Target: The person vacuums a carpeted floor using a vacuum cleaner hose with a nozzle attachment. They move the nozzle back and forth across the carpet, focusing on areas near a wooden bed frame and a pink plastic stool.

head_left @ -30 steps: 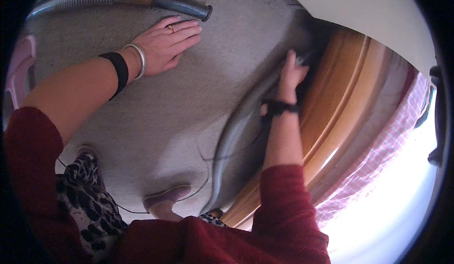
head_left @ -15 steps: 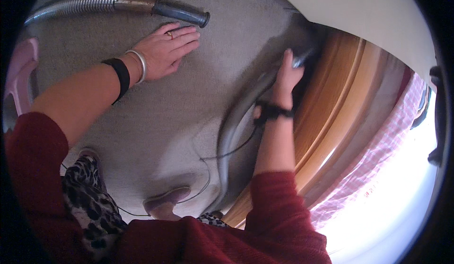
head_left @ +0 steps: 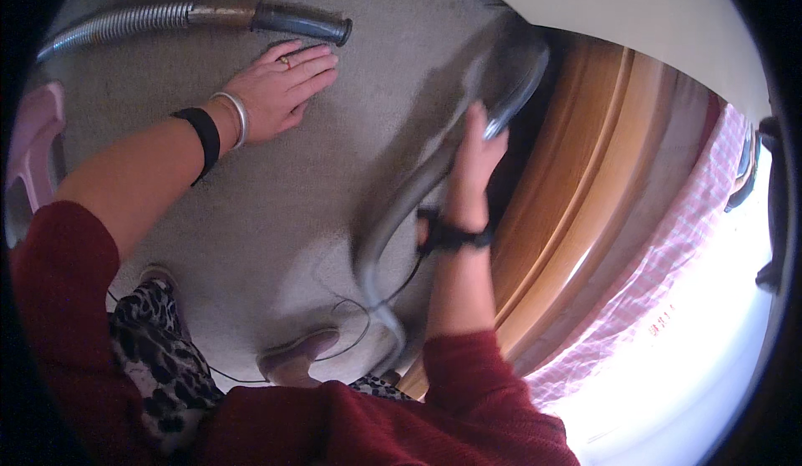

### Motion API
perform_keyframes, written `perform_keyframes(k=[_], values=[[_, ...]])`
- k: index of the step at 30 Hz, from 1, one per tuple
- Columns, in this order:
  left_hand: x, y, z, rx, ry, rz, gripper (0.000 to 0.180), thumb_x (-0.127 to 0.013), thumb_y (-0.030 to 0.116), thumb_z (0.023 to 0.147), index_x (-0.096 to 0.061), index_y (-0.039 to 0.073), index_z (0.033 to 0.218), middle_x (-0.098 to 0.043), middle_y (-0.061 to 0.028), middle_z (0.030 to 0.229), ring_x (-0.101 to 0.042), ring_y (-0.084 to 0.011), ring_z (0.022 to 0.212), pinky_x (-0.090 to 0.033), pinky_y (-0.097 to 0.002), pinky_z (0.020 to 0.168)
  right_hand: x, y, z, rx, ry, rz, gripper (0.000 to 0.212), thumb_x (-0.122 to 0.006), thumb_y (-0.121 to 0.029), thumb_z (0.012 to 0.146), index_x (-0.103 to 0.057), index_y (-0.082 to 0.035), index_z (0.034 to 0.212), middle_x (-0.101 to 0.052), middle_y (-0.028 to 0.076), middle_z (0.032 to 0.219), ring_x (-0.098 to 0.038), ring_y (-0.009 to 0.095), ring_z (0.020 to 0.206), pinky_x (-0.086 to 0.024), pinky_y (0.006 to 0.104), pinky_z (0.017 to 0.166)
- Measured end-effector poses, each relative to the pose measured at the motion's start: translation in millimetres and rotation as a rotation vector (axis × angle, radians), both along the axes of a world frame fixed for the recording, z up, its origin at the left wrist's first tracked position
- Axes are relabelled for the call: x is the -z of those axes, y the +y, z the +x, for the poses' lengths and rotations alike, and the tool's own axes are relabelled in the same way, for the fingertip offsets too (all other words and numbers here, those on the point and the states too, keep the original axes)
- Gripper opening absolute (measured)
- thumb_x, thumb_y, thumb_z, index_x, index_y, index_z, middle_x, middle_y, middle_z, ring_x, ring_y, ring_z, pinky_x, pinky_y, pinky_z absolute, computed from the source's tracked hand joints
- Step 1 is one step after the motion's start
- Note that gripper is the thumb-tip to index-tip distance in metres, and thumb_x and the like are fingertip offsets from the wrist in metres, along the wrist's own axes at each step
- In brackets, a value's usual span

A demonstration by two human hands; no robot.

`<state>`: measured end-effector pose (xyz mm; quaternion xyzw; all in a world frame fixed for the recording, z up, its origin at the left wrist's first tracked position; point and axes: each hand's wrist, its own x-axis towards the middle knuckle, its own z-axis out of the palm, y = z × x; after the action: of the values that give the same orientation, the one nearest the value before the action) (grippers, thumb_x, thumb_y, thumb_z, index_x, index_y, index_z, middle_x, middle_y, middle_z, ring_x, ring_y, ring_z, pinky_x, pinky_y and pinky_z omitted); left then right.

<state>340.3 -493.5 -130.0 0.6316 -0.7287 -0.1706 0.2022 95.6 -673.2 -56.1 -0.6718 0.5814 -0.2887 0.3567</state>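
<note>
My right hand (head_left: 478,161), with a black band at its wrist, is closed round the end of a grey vacuum cleaner hose (head_left: 393,211). Ahead of the fingers a dark, shiny-edged nozzle (head_left: 520,82) lies low by the floor, beside the wooden furniture base. Motion blurs the hose and this hand, and part of the grip is hidden. My left hand (head_left: 280,90), wearing a ring and a silver bangle, is open, its fingers stretched out over the carpet. Just beyond those fingertips lies a ribbed metal hose (head_left: 125,32) with a black tubular end (head_left: 301,23); the hand holds nothing.
Grey-brown carpet (head_left: 251,190) covers the floor. On the right stands a curved wooden base (head_left: 576,190) below a pink checked cloth (head_left: 660,265). A pale panel (head_left: 635,15) overhangs at the upper right. A pink plastic piece (head_left: 38,140) is at the left; a thin cord (head_left: 355,341) crosses near my feet.
My right hand has come back toward me and slightly left with the vacuum hose, and more of the nozzle shows. The left hand stays stretched out; the whole view has shifted slightly.
</note>
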Motion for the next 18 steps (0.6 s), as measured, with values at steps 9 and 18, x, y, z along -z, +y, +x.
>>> perform_keyframes(k=[9, 18], values=[[-2.8, -1.2, 0.2, -0.012, -0.028, 0.022, 0.059, -0.063, 0.012, 0.081, -0.044, 0.004, 0.136, -0.039, -0.0107, 0.146, -0.030, -0.0237, 0.141, -0.022, -0.0419, 0.117, 1.1, 80.1, -26.8, -0.124, 0.009, 0.071, 0.024, -0.070, -0.018, 0.085, -0.057, -0.002, 0.098, -0.058, 0.001, 0.087, -0.054, 0.010, 0.076, -0.047, 0.0259, 0.068], [-3.3, -0.9, 1.9, 0.005, -0.033, 0.013, 0.057, -0.061, 0.015, 0.085, -0.043, 0.004, 0.137, -0.036, -0.0091, 0.148, -0.027, -0.0212, 0.142, -0.020, -0.0403, 0.117, 15.4, 0.2, 4.3, 0.024, -0.144, 0.171, 0.025, -0.072, -0.021, 0.085, -0.054, -0.004, 0.088, -0.056, -0.001, 0.080, -0.051, 0.009, 0.071, -0.045, 0.0274, 0.062]])
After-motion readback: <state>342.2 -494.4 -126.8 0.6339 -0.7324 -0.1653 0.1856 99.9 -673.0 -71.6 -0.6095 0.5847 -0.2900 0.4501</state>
